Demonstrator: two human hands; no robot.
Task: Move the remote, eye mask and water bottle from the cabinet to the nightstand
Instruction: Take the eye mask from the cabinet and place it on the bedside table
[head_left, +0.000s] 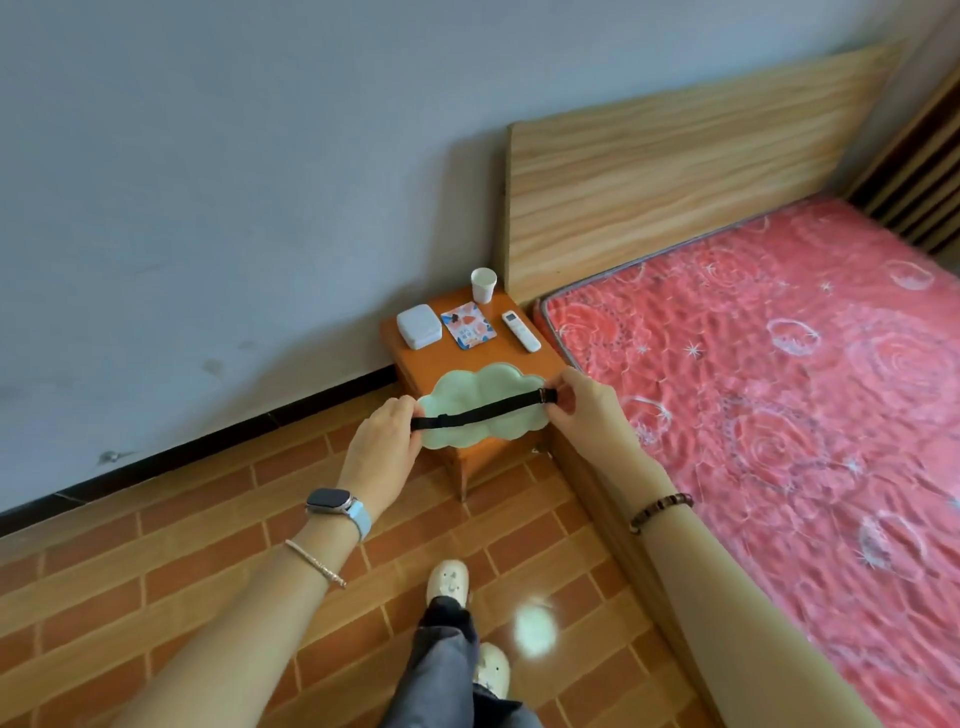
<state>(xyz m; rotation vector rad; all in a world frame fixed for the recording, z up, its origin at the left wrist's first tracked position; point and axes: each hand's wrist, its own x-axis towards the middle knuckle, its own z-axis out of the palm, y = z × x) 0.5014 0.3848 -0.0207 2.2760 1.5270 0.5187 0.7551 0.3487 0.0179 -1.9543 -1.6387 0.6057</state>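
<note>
Both hands, left hand (382, 441) and right hand (582, 405), pinch the pale-green cloud-shaped fabric eye mask (483, 410) over the small orange wooden nightstand (415, 358), ready for lowering.

Both forearms were bare, no sleeves in sight. On the left wrist sat a smartwatch (327, 501) with a dark rectangular face, silver case and pale blue band, and just behind it a thin silvery bracelet (315, 563). The right wrist carried a beaded bracelet (661, 512), dark brown with a few lighter beads. Below, there were dark grey trousers (447, 670), loose at the ankle, and cream slippers (449, 579) with a little face on the toe
</note>
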